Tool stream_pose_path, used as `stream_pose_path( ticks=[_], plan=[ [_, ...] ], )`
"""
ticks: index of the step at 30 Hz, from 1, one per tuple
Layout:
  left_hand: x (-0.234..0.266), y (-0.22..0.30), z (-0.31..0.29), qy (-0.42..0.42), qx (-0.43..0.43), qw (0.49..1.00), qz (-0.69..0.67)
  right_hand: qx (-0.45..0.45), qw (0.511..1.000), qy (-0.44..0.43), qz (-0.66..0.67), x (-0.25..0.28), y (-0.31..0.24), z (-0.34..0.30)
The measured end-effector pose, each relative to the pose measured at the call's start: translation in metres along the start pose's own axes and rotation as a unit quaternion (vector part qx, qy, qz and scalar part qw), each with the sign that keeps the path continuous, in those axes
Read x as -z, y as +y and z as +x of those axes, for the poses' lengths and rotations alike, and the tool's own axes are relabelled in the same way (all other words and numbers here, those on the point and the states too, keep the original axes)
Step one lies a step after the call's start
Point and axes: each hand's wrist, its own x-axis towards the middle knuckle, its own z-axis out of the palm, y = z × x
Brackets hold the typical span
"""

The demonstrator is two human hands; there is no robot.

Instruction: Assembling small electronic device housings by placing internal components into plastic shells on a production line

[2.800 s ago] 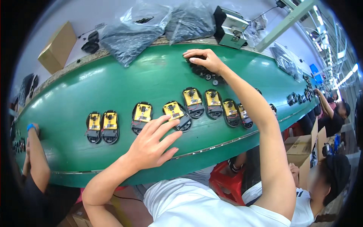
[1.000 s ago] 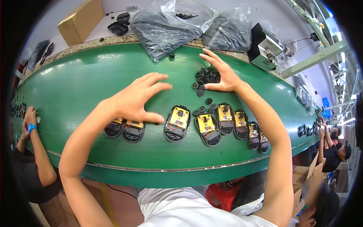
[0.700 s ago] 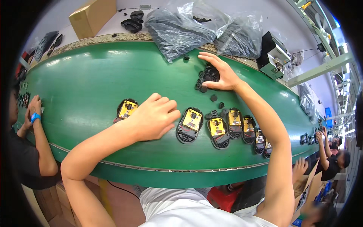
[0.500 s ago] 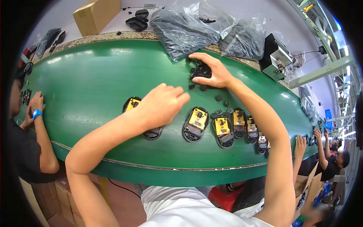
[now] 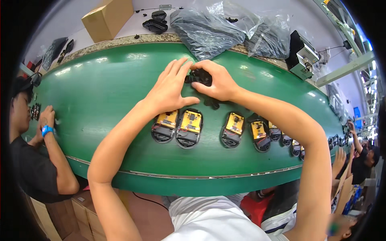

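Both of the wearer's bare hands met close over a pile of small black parts (image 5: 204, 77). The right hand (image 5: 217, 82) curved around the pile's right side, thumb and fingers apart with parts between; whether it squeezed them could not be told. The left hand (image 5: 171, 86) was spread flat at the pile's left, its fingertips near the right ones, apparently holding nothing. The step looked like gathering loose parts together; picking out one would call for a fingertip pinch instead of cupped palms.

A few loose black pieces (image 5: 211, 103) lay just nearer the wearer than the pile. Nearer still, open oval housings (image 5: 189, 130) with yellow boards stood in a row reaching well right of the pile, all on a green work surface (image 5: 96, 100). Beyond the pile were plastic bags (image 5: 209, 32); far left, a co-worker's blue wristband (image 5: 47, 129).
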Motion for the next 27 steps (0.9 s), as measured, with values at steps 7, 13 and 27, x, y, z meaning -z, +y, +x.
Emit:
stream_pose_path(
  ticks=[7,13,27],
  plan=[
    [0.007,-0.023,0.012,0.0,0.073,0.993,-0.09,-0.082,0.975,0.196,0.059,-0.062,-0.011,0.056],
    [-0.009,-0.063,0.046,0.104,0.03,0.989,-0.103,-0.16,0.965,0.202,0.045,-0.041,0.011,0.097],
    [0.016,-0.073,0.011,0.05,-0.05,0.991,-0.116,-0.354,0.868,-0.23,-0.262,0.163,-0.044,-0.09]
  ],
)
